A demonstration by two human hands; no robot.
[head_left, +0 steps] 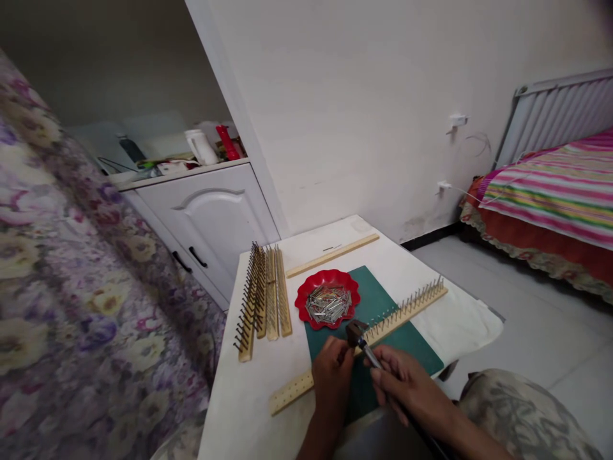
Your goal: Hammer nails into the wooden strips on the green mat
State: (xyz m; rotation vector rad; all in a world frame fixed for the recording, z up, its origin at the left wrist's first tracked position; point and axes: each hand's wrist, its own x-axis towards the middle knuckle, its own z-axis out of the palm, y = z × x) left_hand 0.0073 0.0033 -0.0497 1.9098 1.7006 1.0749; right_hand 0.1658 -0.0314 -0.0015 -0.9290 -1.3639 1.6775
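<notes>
My right hand [407,386] is wrapped round the handle of a hammer [371,356], whose dark head is over a wooden strip. My left hand [332,370] is closed in a pinch at the strip, right beside the hammer head; whatever its fingers hold is hidden. Slanting across a green mat [371,291], the wooden strip [292,391] carries rows of upright nails on its right part and small holes on its left end. Just beyond my left hand, a red scalloped dish [302,296] holds a heap of loose nails [329,303].
Several nail-studded strips [265,294] lie at the table's left. A bare wooden strip [332,255] and a few loose nails [330,248] are near the back. The white-covered table [239,396] stands by a wall, a cabinet [215,220] and a floral curtain [110,268].
</notes>
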